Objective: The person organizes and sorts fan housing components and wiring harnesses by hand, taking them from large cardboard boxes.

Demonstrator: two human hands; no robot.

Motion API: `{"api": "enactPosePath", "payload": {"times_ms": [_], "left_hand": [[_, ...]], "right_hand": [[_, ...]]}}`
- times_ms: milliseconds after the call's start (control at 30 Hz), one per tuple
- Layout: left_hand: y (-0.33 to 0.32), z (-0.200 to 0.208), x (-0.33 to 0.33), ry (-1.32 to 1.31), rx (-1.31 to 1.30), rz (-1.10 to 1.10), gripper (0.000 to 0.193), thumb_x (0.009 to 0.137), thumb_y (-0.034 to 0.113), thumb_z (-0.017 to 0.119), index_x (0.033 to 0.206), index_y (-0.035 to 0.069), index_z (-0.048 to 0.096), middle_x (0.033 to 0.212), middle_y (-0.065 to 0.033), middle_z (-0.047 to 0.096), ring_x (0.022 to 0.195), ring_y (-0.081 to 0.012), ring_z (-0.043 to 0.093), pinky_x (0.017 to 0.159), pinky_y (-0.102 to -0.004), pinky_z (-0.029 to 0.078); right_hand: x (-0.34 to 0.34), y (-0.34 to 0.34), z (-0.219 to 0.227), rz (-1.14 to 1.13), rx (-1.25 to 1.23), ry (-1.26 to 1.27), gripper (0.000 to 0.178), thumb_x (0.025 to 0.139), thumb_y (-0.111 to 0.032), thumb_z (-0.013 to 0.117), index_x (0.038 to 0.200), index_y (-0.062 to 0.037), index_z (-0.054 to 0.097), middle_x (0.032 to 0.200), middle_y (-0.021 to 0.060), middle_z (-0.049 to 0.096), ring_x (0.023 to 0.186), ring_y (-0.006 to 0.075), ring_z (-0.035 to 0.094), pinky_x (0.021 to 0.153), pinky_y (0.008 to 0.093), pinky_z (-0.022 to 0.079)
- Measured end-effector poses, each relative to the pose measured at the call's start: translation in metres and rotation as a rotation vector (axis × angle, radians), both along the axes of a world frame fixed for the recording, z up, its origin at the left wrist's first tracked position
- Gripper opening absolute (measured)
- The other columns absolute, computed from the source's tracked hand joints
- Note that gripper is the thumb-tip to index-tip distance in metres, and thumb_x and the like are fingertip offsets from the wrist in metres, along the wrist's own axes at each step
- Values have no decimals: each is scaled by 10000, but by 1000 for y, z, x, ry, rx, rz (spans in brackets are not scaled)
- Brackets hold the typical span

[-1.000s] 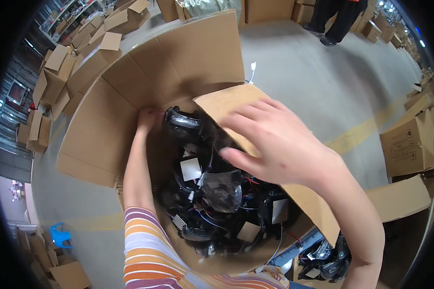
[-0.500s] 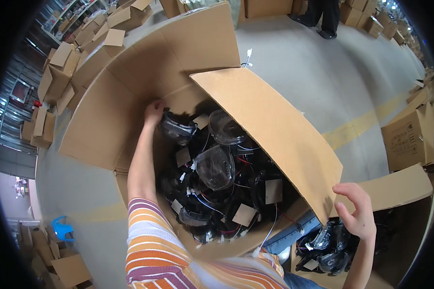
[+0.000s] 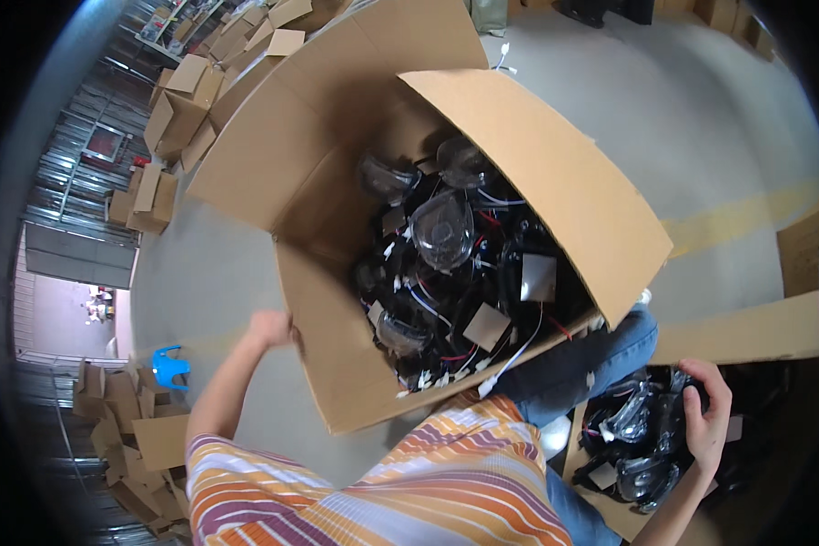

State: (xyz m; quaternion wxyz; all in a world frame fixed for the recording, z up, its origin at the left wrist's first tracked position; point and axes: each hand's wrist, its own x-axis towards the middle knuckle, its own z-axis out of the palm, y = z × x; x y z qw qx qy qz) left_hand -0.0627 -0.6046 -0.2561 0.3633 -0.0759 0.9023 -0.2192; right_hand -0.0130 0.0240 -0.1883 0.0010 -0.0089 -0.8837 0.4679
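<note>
A large cardboard box (image 3: 332, 382) stands in front of me. It holds several black wired parts with clear lens-like covers (image 3: 443, 231), white plugs and thin wires. At the box's left edge my left hand (image 3: 275, 329) is closed, its fingers curled at the cardboard rim and partly hidden. On the right my right hand (image 3: 708, 414) hovers over a second cardboard box (image 3: 610, 517), thumb and fingers apart, with nothing visible in it. Similar black parts with clear covers (image 3: 630, 419) lie in that box, just left of this hand.
The big box's right flap (image 3: 555, 182) leans outward between the two boxes. My jeans-clad leg (image 3: 601, 359) is between them too. A blue stool (image 3: 169, 369) stands on the left, near stacked cartons (image 3: 123, 428). A person's dark shoes (image 3: 584, 11) show at the far side.
My left hand has come out of the big box to its left outer edge. The right hand has left the flap and lowered over the second box. The view has shifted.
</note>
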Motion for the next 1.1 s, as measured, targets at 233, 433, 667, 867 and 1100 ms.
{"api": "enactPosePath", "payload": {"times_ms": [233,433,667,867,1100], "left_hand": [[61,-4,160,-253,-31,61,802,574,648,599,1083,38,486,1085,-146,501,1000,-274,513,787,-387,448],[93,-26,196,162,72,362,826,636,556,606,1192,13,325,1182,-175,405,1019,-320,490,808,-394,449],[82,-9,200,200,-184,-545,581,749,260,526,1246,36,323,1334,-148,268,1234,-255,278,991,-505,197],[139,-12,139,-573,-431,-563,519,700,204,578,1192,98,453,1261,-132,397,1208,-266,323,949,-474,274],[70,-31,125,-822,-205,-333,444,695,275,569,1108,120,520,1077,-79,542,1136,-268,397,895,-386,367]], "right_hand": [[53,25,-28,-18,-171,83,230,712,-83,533,909,32,556,932,138,578,884,238,540,812,310,397],[101,43,-70,-72,-327,-30,212,760,-106,496,914,27,558,945,126,570,909,212,525,820,291,383],[136,45,-101,-117,-370,-7,202,724,-63,514,902,19,563,912,134,583,872,235,545,792,298,402],[156,31,-119,-127,-419,-8,199,672,-38,548,863,17,559,898,143,587,846,286,554,773,332,420],[180,16,-134,-181,-447,-54,217,642,-10,555,859,7,561,889,134,588,848,289,553,771,336,421]]}}
